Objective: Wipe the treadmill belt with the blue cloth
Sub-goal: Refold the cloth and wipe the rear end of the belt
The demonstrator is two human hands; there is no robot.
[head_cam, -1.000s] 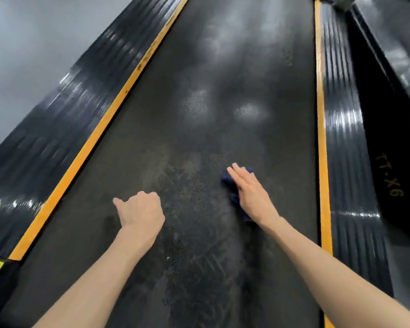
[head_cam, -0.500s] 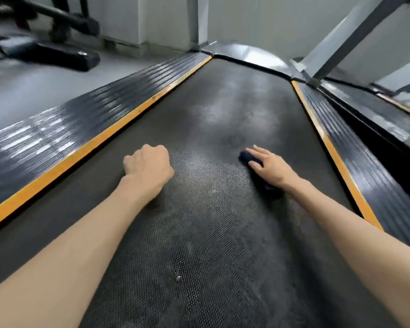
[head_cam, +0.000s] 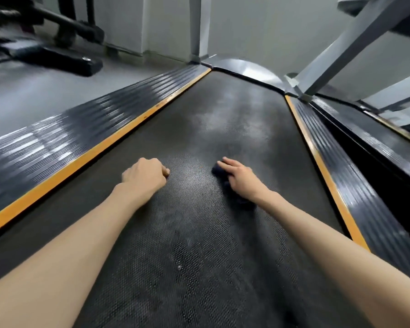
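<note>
The dark textured treadmill belt (head_cam: 223, 129) runs away from me, with pale smears further up. My right hand (head_cam: 242, 178) presses a small dark blue cloth (head_cam: 217, 171) flat against the belt right of centre, fingers straight and pointing up-left. Most of the cloth lies hidden under the palm; one end shows past the fingertips. My left hand (head_cam: 145, 176) is curled into a fist that holds nothing, knuckles resting on the belt left of centre, about a hand's width from the cloth.
Ribbed black side rails with orange inner stripes flank the belt on the left (head_cam: 69, 138) and the right (head_cam: 341, 162). A grey motor cover (head_cam: 246, 67) ends the belt. A slanted grey upright (head_cam: 341, 43) rises at the far right. Other black gym equipment (head_cam: 52, 55) stands at the far left.
The view has tilted up from the belt surface to its far end. My right hand has slid the cloth a little to the left, closer to the left fist, which stays curled.
</note>
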